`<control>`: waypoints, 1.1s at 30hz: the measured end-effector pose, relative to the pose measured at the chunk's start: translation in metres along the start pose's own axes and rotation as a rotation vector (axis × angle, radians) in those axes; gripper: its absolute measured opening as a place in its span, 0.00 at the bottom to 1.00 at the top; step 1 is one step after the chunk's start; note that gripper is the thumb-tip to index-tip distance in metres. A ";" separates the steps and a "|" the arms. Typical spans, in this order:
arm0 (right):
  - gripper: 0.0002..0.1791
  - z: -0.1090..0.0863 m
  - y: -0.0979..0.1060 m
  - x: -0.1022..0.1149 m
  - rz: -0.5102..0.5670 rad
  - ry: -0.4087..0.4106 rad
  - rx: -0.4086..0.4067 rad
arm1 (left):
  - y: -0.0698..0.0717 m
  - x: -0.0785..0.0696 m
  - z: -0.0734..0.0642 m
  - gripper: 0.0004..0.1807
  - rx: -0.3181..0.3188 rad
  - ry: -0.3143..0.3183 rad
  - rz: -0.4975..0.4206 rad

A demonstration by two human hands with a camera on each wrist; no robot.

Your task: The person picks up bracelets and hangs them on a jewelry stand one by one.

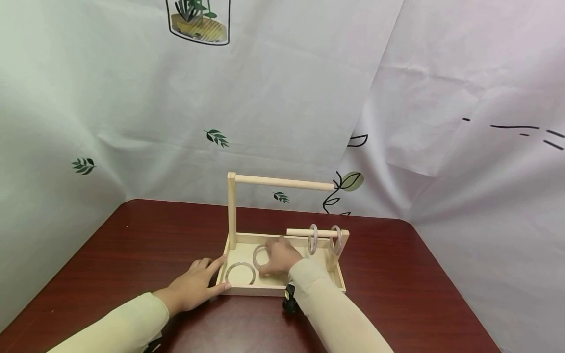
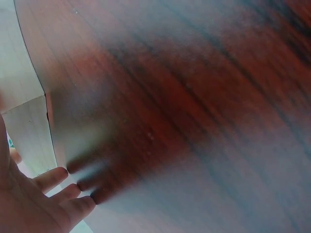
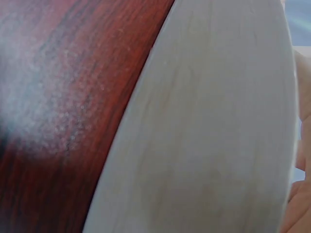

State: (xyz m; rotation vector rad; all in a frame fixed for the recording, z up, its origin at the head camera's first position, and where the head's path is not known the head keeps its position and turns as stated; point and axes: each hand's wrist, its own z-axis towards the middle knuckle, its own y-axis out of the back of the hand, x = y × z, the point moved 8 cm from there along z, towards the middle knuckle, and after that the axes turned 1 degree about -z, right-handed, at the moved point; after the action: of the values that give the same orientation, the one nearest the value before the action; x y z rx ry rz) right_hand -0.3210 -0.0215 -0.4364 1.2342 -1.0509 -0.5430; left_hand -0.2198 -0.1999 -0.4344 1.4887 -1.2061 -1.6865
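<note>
A shallow wooden tray (image 1: 253,291), part of a jewelry stand with two pegs, sits on the table. My left hand (image 1: 194,286) rests at its left end, thumb on the front edge and index finger on the side wall; the other fingers reach down toward the table in the left wrist view. Inside the tray, my right hand (image 1: 279,257) grips a pale translucent bangle (image 1: 255,256), which its fingers partly hide. Another bangle (image 1: 240,263) lies flat in the tray's front left corner. Two bangles hang on the short lower peg (image 1: 293,232), one of them (image 1: 313,239) nearer its tip.
A tall post (image 1: 232,211) rises at the tray's back left and carries a long bare upper bar (image 1: 284,183) toward the right. The dark red table (image 1: 176,230) extends around the stand. A printed white curtain (image 1: 287,98) hangs behind it.
</note>
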 end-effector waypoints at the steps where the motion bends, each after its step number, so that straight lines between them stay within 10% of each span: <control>1: 0.26 -0.001 0.002 0.001 0.012 0.000 -0.006 | 0.000 0.000 0.000 0.45 -0.001 0.000 0.001; 12: 0.45 -0.011 0.016 0.012 0.119 0.006 -0.063 | -0.001 0.000 -0.001 0.45 -0.001 0.004 0.003; 33: 0.41 -0.031 0.040 0.047 0.309 0.093 -0.076 | -0.002 0.000 -0.001 0.45 0.014 0.007 -0.006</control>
State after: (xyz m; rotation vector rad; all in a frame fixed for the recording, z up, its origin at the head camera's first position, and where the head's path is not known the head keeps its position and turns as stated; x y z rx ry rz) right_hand -0.2805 -0.0335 -0.3818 0.9970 -1.1060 -0.2820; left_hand -0.2186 -0.1999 -0.4359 1.5064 -1.2141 -1.6785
